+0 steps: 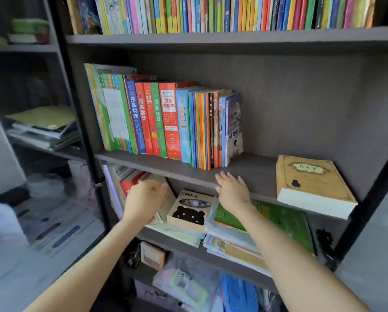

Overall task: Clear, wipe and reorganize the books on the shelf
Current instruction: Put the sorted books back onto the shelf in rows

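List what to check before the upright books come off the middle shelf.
1. Right hand free: ok, open at the shelf edge, holding nothing.
2. Left hand free: cannot tell, fingers curled by the lower shelf, blurred.
3. Upright books steady: ok, standing packed together, none fallen.
4. Yellow book secure: not ok, it lies flat and seems to overhang the front edge.
5. Room on the middle shelf beside the row: ok, a bare stretch.
6. Cloth ready: cannot tell, none in view.
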Demonstrator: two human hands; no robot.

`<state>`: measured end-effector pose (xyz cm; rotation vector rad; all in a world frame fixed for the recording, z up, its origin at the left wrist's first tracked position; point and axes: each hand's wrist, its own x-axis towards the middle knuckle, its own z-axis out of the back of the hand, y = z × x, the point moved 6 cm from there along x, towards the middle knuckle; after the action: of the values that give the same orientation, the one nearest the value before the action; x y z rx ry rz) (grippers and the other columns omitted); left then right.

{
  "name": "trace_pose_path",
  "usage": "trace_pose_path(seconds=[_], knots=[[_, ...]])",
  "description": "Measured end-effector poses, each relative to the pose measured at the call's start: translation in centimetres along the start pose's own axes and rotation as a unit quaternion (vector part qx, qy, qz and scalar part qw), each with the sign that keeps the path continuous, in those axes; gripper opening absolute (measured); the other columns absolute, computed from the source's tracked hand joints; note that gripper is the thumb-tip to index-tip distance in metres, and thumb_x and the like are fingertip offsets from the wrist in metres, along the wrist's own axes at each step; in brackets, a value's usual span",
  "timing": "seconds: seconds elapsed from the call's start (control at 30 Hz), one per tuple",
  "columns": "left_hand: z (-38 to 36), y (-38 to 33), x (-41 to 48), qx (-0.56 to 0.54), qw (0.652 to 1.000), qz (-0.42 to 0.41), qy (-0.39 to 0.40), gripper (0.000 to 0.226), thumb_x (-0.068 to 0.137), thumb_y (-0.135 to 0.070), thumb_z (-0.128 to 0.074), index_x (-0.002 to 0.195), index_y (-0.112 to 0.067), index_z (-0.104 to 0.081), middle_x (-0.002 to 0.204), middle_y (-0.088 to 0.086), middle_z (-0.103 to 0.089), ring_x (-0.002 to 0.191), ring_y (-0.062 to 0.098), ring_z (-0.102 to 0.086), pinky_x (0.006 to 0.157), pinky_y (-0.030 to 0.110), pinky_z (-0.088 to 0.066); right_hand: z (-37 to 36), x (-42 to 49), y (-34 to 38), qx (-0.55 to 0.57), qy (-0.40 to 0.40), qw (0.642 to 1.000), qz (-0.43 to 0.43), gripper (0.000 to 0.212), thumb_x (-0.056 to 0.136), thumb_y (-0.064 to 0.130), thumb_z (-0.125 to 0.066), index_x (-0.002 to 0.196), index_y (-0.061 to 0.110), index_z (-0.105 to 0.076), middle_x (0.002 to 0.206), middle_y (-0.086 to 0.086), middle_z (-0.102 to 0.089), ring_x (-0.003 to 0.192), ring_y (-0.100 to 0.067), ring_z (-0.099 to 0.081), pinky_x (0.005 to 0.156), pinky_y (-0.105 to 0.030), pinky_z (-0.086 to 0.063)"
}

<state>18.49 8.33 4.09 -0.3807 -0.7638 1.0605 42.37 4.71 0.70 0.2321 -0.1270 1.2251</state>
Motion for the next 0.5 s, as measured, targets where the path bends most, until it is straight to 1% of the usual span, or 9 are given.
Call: trace_pose_path(seconds=[0.07, 0.17, 0.23, 0.3, 0.37, 0.4, 0.43, 0.47, 0.5], knots=[[0.9, 1.9, -2.8, -0.001, 0.999, 0.031, 0.008, 0.039, 0.095, -0.030, -0.052, 0.057, -0.021, -0.055, 0.065, -0.002, -0.064, 0.070, 0.019, -0.060, 0.062, 0.028, -0.039, -0.1, -0.3, 0.2, -0.014, -0.009, 1.000, -0.014, 0.048, 0.104, 0.021, -0.033, 0.151, 0.020, -0.025, 0.159, 0.001, -0.020, 0.147, -0.017, -0.015, 0.119, -0.040, -0.010], [2.2, 5.5, -6.1, -0.008, 0.997, 0.082, 0.006, 0.027, 0.093, -0.030, -0.054, 0.075, -0.014, -0.065, 0.074, 0.000, -0.069, 0.076, 0.019, -0.065, 0.070, 0.030, -0.050, -0.3, -1.6, 1.0, -0.030, -0.037, 0.999, -0.026, 0.052, 0.100, 0.014, -0.039, 0.150, 0.020, -0.026, 0.158, -0.002, -0.023, 0.146, -0.020, -0.018, 0.119, -0.041, -0.011], [2.8, 7.3, -7.6, -0.014, 0.994, 0.107, 0.000, 0.023, 0.092, -0.027, -0.054, 0.077, -0.015, -0.065, 0.077, 0.000, -0.070, 0.078, 0.020, -0.065, 0.072, 0.029, -0.050, -0.2, -2.8, 1.3, -0.044, -0.075, 0.996, -0.021, 0.057, 0.095, 0.014, -0.048, 0.149, 0.019, -0.028, 0.157, -0.004, -0.026, 0.145, -0.023, -0.020, 0.119, -0.042, -0.011], [3.4, 8.5, -8.9, -0.005, 0.993, 0.119, -0.006, 0.020, 0.093, -0.027, -0.055, 0.079, -0.015, -0.065, 0.078, 0.001, -0.070, 0.079, 0.020, -0.064, 0.073, 0.029, -0.049, 0.0, -4.6, 1.9, -0.035, -0.126, 0.991, -0.009, 0.056, 0.090, 0.014, -0.056, 0.143, 0.016, -0.040, 0.152, -0.008, -0.036, 0.142, -0.028, -0.028, 0.117, -0.044, -0.013], [3.7, 10.2, -11.1, 0.003, 0.990, 0.142, -0.002, 0.019, 0.093, -0.025, -0.054, 0.082, -0.014, -0.065, 0.080, 0.002, -0.070, 0.080, 0.021, -0.063, 0.071, 0.027, -0.046, -1.0, -7.8, 3.8, 0.006, -0.180, 0.983, 0.034, 0.046, 0.078, 0.004, -0.066, 0.123, 0.009, -0.061, 0.133, -0.014, -0.058, 0.124, -0.033, -0.052, 0.112, -0.050, -0.025], [3.5, 10.9, -12.0, 0.008, 0.989, 0.149, 0.001, 0.019, 0.093, -0.024, -0.054, 0.082, -0.013, -0.065, 0.080, 0.003, -0.070, 0.080, 0.022, -0.063, 0.070, 0.027, -0.045, -1.9, -9.4, 4.7, 0.025, -0.196, 0.978, 0.060, 0.041, 0.071, 0.000, -0.070, 0.111, 0.008, -0.067, 0.119, -0.014, -0.066, 0.109, -0.033, -0.063, 0.106, -0.051, -0.035], [3.5, 12.0, -13.4, 0.012, 0.987, 0.162, 0.006, 0.020, 0.093, -0.024, -0.054, 0.083, -0.012, -0.065, 0.080, 0.004, -0.070, 0.080, 0.022, -0.063, 0.071, 0.028, -0.046, -3.6, -11.0, 6.0, 0.041, -0.191, 0.976, 0.094, 0.035, 0.068, -0.001, -0.070, 0.102, 0.007, -0.069, 0.105, -0.013, -0.071, 0.095, -0.033, -0.067, 0.098, -0.049, -0.042], [3.4, 12.8, -14.3, 0.013, 0.985, 0.170, 0.012, 0.020, 0.093, -0.023, -0.054, 0.083, -0.010, -0.066, 0.080, 0.004, -0.070, 0.081, 0.023, -0.063, 0.073, 0.029, -0.048, -5.2, -12.3, 7.1, 0.057, -0.155, 0.978, 0.124, 0.030, 0.069, -0.001, -0.068, 0.098, 0.007, -0.069, 0.097, -0.012, -0.072, 0.087, -0.033, -0.068, 0.089, -0.045, -0.046], [3.2, 14.0, -15.7, 0.014, 0.983, 0.182, 0.021, 0.020, 0.093, -0.023, -0.054, 0.084, -0.010, -0.066, 0.081, 0.005, -0.071, 0.082, 0.024, -0.064, 0.076, 0.031, -0.050, -7.4, -13.7, 8.6, 0.079, -0.096, 0.981, 0.146, 0.026, 0.075, 0.000, -0.064, 0.100, 0.007, -0.069, 0.096, -0.010, -0.072, 0.086, -0.033, -0.068, 0.083, -0.041, -0.047]])
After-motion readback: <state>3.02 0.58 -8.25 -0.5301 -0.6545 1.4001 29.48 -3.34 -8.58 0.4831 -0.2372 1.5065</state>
